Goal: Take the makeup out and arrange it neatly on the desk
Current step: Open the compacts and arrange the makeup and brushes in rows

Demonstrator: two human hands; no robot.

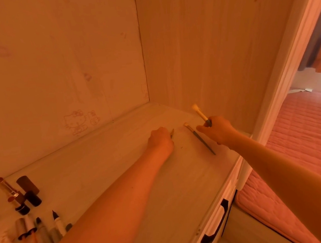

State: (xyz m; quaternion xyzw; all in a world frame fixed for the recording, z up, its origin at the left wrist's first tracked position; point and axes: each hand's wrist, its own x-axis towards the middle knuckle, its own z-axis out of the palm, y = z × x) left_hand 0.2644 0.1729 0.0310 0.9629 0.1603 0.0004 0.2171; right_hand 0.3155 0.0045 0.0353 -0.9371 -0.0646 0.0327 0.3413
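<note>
Pale wood-grain tabletop (100,156) carries the makeup in groups: gold-and-dark lipstick tubes (15,194) and white liner pens (56,223) sit bunched at the near left, and brushes go at the far right. The right hand (218,130) pinches a white-bristled, pale-handled brush (199,112), bristles raised, probably to lay it parallel to the thin dark-handled brush (200,140) lying flat just beside it. The left hand (160,140) curls round a slim brown pencil-like stick (172,133) at the tabletop, seemingly aligning it with that row.

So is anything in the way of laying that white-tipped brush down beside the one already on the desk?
Nothing visible. The right hand holds the white-tipped brush above the desk, and the strip beside the lying brush shows bare surface. The left hand grips a pencil further left.
</note>
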